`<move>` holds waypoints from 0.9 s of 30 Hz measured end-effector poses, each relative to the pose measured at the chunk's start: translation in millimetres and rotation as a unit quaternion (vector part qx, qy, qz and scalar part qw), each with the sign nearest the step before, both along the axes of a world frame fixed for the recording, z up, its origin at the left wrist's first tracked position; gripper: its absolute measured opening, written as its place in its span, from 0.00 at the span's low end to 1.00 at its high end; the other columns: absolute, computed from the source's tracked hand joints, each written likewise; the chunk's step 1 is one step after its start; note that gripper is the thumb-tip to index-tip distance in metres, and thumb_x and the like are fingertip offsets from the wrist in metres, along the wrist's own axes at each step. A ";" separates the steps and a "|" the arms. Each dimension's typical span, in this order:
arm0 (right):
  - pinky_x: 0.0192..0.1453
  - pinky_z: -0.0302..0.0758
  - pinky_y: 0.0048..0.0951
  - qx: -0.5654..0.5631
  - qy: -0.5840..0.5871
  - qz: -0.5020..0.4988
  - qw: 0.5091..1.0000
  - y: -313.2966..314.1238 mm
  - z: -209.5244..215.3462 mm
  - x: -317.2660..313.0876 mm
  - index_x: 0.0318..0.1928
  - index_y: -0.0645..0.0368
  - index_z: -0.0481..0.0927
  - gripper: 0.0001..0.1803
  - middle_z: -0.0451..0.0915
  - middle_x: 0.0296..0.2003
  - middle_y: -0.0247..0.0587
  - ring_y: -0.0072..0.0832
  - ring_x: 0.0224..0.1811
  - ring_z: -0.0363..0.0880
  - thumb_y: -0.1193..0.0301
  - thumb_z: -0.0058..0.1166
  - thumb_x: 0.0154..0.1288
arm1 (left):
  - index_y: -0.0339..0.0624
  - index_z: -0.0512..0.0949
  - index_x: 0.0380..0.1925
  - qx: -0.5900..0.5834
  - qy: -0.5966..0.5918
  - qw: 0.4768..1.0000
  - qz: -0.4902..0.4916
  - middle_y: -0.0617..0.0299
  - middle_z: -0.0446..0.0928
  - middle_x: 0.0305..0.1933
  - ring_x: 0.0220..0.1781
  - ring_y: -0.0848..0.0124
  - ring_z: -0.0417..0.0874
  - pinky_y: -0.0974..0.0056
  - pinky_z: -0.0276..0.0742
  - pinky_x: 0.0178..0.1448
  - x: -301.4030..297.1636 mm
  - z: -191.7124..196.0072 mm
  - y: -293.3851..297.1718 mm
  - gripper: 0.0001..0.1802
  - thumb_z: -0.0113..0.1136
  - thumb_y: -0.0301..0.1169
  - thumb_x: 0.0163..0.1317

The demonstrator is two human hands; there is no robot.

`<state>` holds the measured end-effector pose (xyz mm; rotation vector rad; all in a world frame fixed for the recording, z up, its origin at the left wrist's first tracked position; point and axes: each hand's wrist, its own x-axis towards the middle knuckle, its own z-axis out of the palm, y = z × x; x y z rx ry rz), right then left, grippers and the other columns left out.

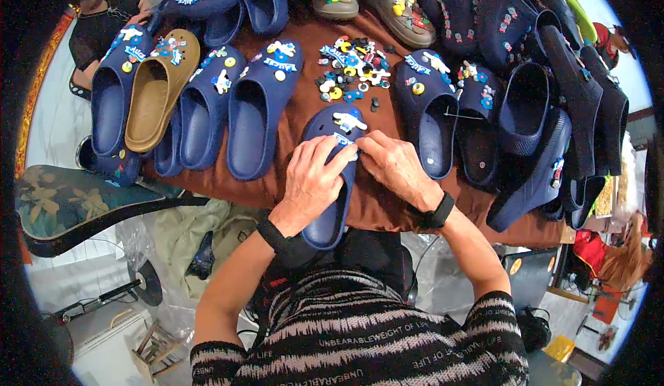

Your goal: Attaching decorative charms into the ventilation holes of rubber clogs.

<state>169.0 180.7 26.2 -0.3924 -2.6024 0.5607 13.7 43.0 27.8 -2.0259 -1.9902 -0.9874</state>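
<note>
A navy blue clog (324, 226) lies in front of me at the table's near edge, its toe pointing away. White character charms and a blue lettered charm (351, 119) sit on its toe top. My left hand (312, 177) wraps over the strap area, thumb and fingers pressed on the clog's upper. From the right, my right hand (400, 167) meets the clog's side with its fingers pinched together; what is between them is hidden. Just beyond the toe lies a loose pile of small colourful shoe charms (352, 72), with a dark charm (375, 103) apart from it.
Decorated blue clogs (256, 149) and one brown clog (142, 127) line the left of the brown cloth (373, 213). More dark clogs (433, 155) crowd the right and back. A padded seat (90, 203) stands at left. Another person (111, 23) is at far left.
</note>
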 end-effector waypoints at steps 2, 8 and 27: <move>0.35 0.80 0.45 0.000 0.005 0.001 1.000 -1.0 -2.6 -0.1 0.42 0.58 0.77 0.07 0.76 0.33 0.45 0.48 0.32 0.82 0.73 0.58 0.64 | 0.46 0.82 0.48 0.002 0.010 1.000 -0.002 0.53 0.76 0.51 0.56 0.51 0.78 0.49 0.76 0.59 -0.9 -0.8 0.2 0.27 0.62 0.17 0.42; 0.33 0.78 0.45 -0.002 0.013 -0.018 1.000 -9.8 -5.5 -1.7 0.39 0.59 0.76 0.05 0.75 0.30 0.47 0.48 0.31 0.81 0.75 0.57 0.63 | 0.46 0.84 0.44 0.009 0.007 1.000 -0.010 0.55 0.76 0.49 0.56 0.52 0.78 0.50 0.76 0.59 -3.9 -6.5 2.9 0.25 0.61 0.16 0.43; 0.38 0.79 0.45 -0.012 0.008 0.007 1.000 0.9 -3.0 0.8 0.45 0.56 0.80 0.09 0.78 0.35 0.44 0.47 0.36 0.82 0.71 0.60 0.64 | 0.46 0.84 0.45 0.025 -0.008 1.000 -0.005 0.56 0.76 0.49 0.56 0.52 0.79 0.50 0.77 0.59 -2.4 -7.5 2.6 0.26 0.60 0.15 0.43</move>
